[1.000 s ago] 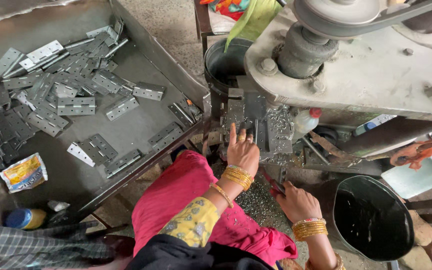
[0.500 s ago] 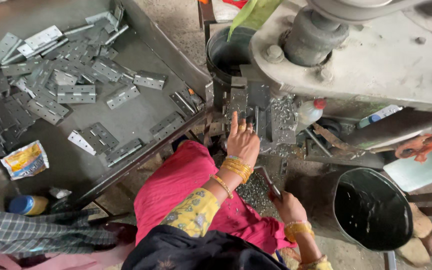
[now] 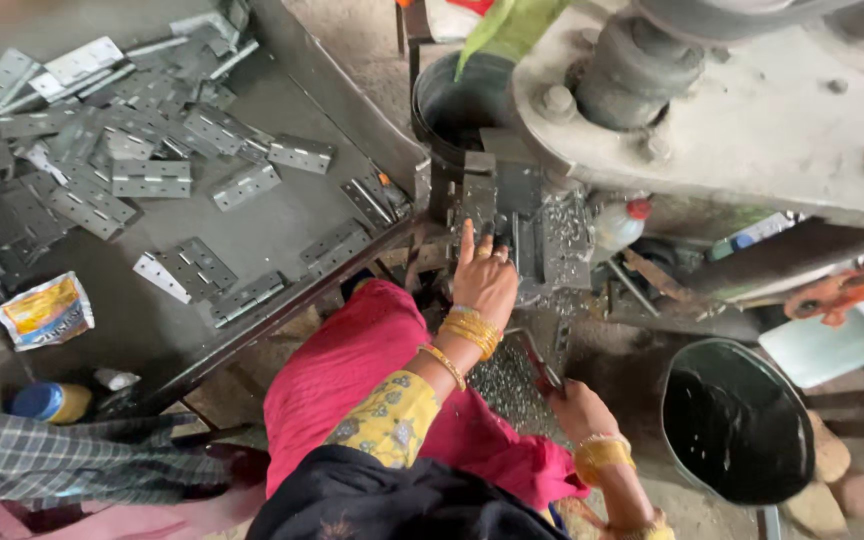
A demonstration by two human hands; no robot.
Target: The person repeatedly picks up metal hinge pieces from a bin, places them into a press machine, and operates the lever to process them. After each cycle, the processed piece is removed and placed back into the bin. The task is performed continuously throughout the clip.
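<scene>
My left hand (image 3: 484, 280) reaches forward onto the dark die block (image 3: 497, 195) of a heavy grey press (image 3: 742, 110). Its index finger points up along the block and the other fingers are bent on the metal; I see nothing held in it. Gold bangles sit on that wrist. My right hand (image 3: 580, 408) is low beside my pink-clad lap (image 3: 372, 370), closed around a thin red-tipped lever (image 3: 540, 362). Small metal chips (image 3: 507, 385) lie spread between the two hands.
A sloped metal tray (image 3: 282, 215) at the left holds several flat grey hinges (image 3: 152, 178). A snack packet (image 3: 47, 310) and a blue-capped bottle (image 3: 47, 402) lie near its edge. A black bucket (image 3: 737, 420) stands at the right, and another person's checked sleeve (image 3: 42, 460) shows at bottom left.
My left hand has gone from spread fingers to an outstretched index finger on the die block. My right hand has closed on the lever and drawn nearer my body.
</scene>
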